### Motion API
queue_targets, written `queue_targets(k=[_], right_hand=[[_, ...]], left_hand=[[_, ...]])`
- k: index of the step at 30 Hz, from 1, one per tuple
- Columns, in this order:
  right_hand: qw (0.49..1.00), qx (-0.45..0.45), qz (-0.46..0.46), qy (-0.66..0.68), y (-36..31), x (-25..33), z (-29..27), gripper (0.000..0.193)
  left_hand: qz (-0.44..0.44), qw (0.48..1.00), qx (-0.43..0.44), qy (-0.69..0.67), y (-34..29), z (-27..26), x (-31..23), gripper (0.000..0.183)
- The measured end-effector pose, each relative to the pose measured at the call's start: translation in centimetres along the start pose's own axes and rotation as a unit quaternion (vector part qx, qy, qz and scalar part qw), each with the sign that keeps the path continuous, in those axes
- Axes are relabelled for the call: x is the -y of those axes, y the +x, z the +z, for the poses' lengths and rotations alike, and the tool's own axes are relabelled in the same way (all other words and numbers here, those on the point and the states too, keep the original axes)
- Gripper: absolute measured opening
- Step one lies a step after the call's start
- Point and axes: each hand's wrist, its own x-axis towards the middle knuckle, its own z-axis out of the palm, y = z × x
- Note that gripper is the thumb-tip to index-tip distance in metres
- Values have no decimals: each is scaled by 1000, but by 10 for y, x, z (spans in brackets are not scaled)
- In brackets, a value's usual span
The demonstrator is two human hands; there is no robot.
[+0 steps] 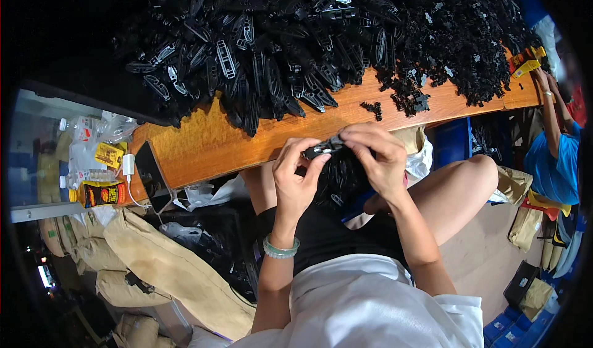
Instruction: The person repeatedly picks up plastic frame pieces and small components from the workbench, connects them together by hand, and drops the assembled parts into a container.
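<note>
In front of my lap, just off the table's near edge, both hands hold one black plastic part [322,148]. My left hand [294,176] is closed on its left end, thumb below and fingers above. The fingers of my right hand [382,158] pinch its right end, partly hiding it. On the wooden table [204,139] beyond lies a big heap of long, boat-shaped black plastic parts [253,58]. A second heap of small black clip-like pieces [445,45] spreads to the right, with a few loose small pieces [372,109] near the edge.
At the table's left end stand a drink bottle with an orange drink [102,193], clear plastic bottles [77,129], a white charger [128,164] and a dark phone or tablet [150,169]. Brown sacks [167,268] lie lower left. Another person in a blue shirt [553,163] sits far right.
</note>
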Motion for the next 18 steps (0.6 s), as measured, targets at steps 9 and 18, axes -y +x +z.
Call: queue_targets(k=[9, 18], right_hand=[[980, 92, -116, -136, -4, 16, -9, 23], [987, 112, 116, 0, -20, 16, -18, 22]], left_hand=[[-174, 945, 62, -269, -7, 1, -13, 23], [-146, 971, 84, -167, -6, 1, -29, 13]])
